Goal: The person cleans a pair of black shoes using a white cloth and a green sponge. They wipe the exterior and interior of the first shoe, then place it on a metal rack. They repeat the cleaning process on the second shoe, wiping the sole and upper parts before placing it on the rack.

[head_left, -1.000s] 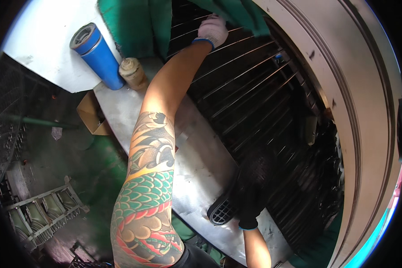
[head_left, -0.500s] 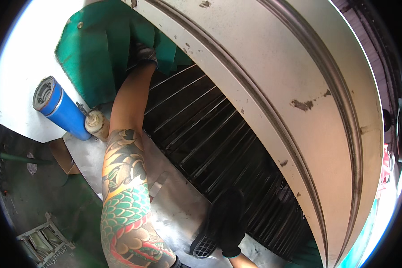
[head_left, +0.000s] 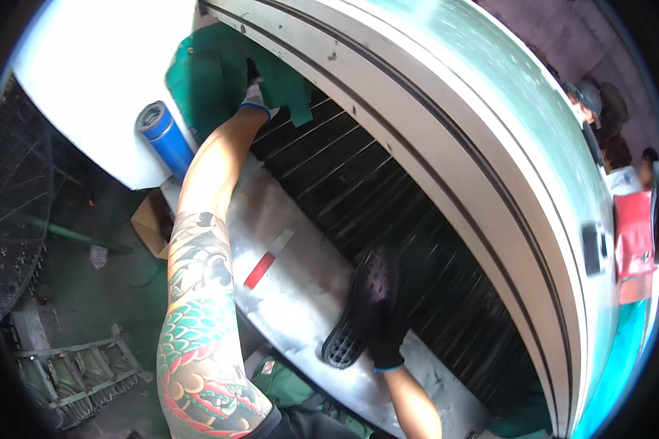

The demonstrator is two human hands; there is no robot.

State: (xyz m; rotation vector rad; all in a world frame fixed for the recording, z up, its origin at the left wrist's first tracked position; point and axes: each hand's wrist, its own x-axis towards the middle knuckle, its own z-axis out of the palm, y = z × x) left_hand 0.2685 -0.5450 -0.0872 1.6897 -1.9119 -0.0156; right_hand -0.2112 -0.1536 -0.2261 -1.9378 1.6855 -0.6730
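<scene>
My left arm, tattooed above the elbow, reaches toward the green flaps [head_left: 216, 69] at the upper left. My left hand [head_left: 254, 95], in a greyish glove with a blue cuff, is partly behind them, its fingers hidden. At the lower middle, my right hand [head_left: 389, 338] wears a black glove with a blue cuff and grips a black shoe sole [head_left: 346, 344] with a grid-like heel. The sole slants over the edge between a metal ledge [head_left: 300, 282] and dark parallel rods [head_left: 322, 157]. Its far end blends into shadow.
A large pale curved hood [head_left: 483, 183] arches over the rods. A blue cylinder [head_left: 170, 146] stands beside my left forearm. On the ledge lies a flat red-and-silver strip [head_left: 262, 267]. Left and below are a cardboard box [head_left: 151, 223] and a metal rack [head_left: 80, 380]. A person [head_left: 584, 102] is beyond the hood.
The view has shifted, showing more beyond the hood. The pale bottle beside the blue cylinder is now hidden, and the red-and-silver strip is uncovered. My right hand remains on the sole.
</scene>
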